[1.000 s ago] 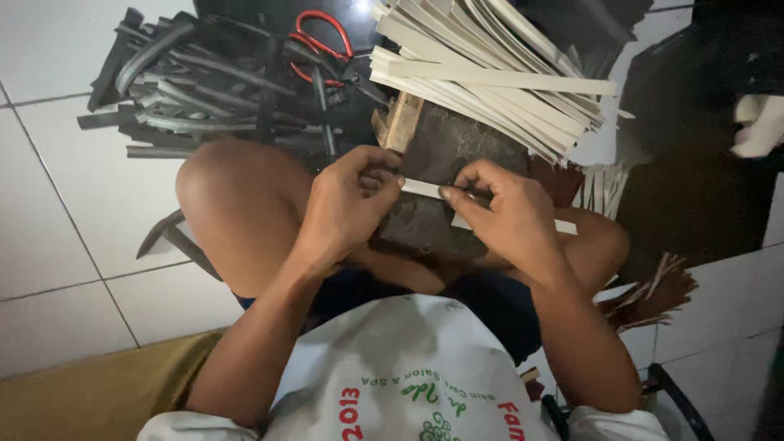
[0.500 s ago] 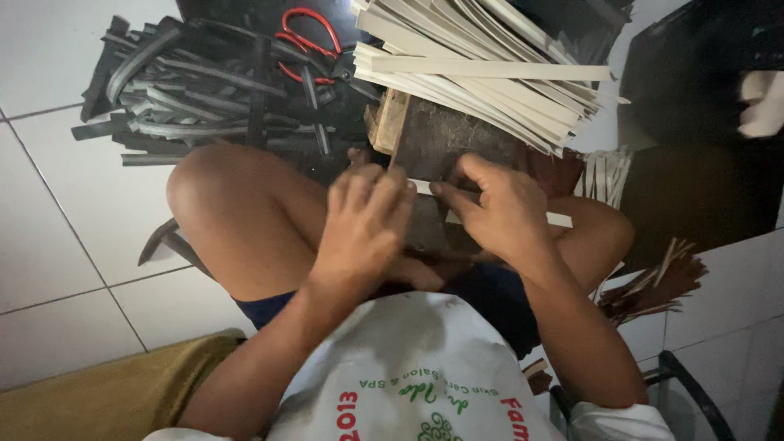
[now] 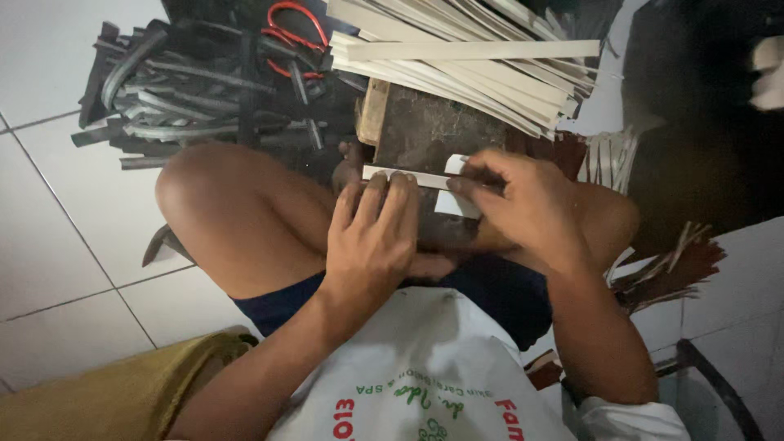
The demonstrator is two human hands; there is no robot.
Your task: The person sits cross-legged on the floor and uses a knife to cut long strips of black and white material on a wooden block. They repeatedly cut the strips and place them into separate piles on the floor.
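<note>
I sit cross-legged on a tiled floor with a dark wooden block (image 3: 433, 131) in front of my lap. A narrow pale strip (image 3: 390, 173) lies across the block. My left hand (image 3: 371, 237) presses its fingertips flat onto the strip's left part. My right hand (image 3: 523, 204) pinches the strip's right part between thumb and fingers. A short pale piece (image 3: 453, 202) shows just below those fingers. Whether the right hand also holds a thin blade is not clear.
A thick stack of long pale strips (image 3: 474, 57) rests on the block's far side. Red-handled scissors (image 3: 290, 24) lie on a heap of dark curved strips (image 3: 188, 82) at the upper left. Brown scraps (image 3: 670, 269) lie by my right knee.
My left hand has shifted from gripping the strip's end to pressing flat on it, nearer my body. The right hand has stayed pinched on the strip; the view has tilted down.
</note>
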